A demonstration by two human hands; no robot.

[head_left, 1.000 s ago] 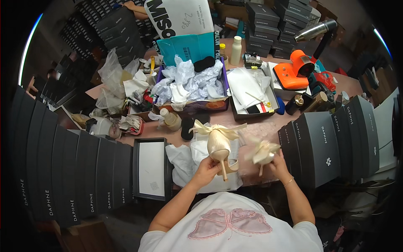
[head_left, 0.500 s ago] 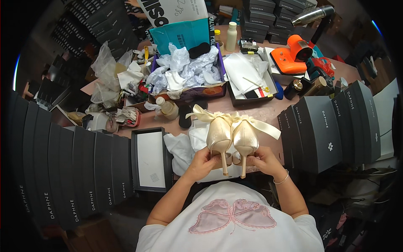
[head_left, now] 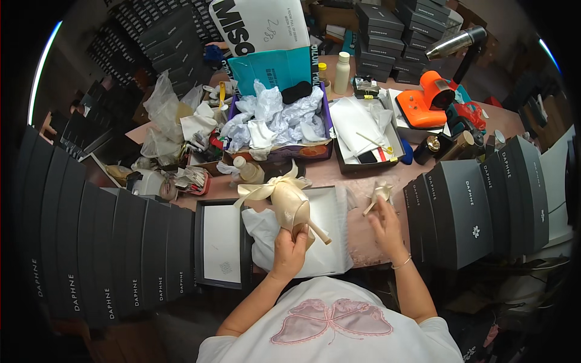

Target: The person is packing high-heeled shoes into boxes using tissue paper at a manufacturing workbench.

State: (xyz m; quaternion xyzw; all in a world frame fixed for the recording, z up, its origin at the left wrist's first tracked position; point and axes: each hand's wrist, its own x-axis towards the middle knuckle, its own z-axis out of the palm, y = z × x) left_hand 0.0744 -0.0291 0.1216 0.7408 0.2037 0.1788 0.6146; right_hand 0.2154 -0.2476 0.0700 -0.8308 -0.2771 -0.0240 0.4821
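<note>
My left hand (head_left: 288, 251) is closed round a pale gold high-heeled shoe (head_left: 289, 204), held up with its thin heel pointing to the lower right. A cream ribbon bow (head_left: 259, 191) spreads from the top of this shoe. The matching high-heeled shoe (head_left: 380, 192) rests on the table to the right, partly covered by my fingers. My right hand (head_left: 387, 227) reaches over it with thumb and fingers apart; whether the fingertips touch it is unclear. Beneath the left shoe lies an open box lined with white tissue paper (head_left: 330, 242).
Dark shoe boxes stand in rows at the left (head_left: 124, 242) and right (head_left: 463, 212). A dark lidless box (head_left: 247, 275) is left of the tissue. Behind are a purple-edged box (head_left: 328, 121) of crumpled paper, a glue-coloured bottle (head_left: 248, 171) and an orange device (head_left: 417, 109).
The two shoes, held side by side before, are now apart. My left hand has kept one and tilted it; the other is on the table at the right, with my right hand's fingers spread.
</note>
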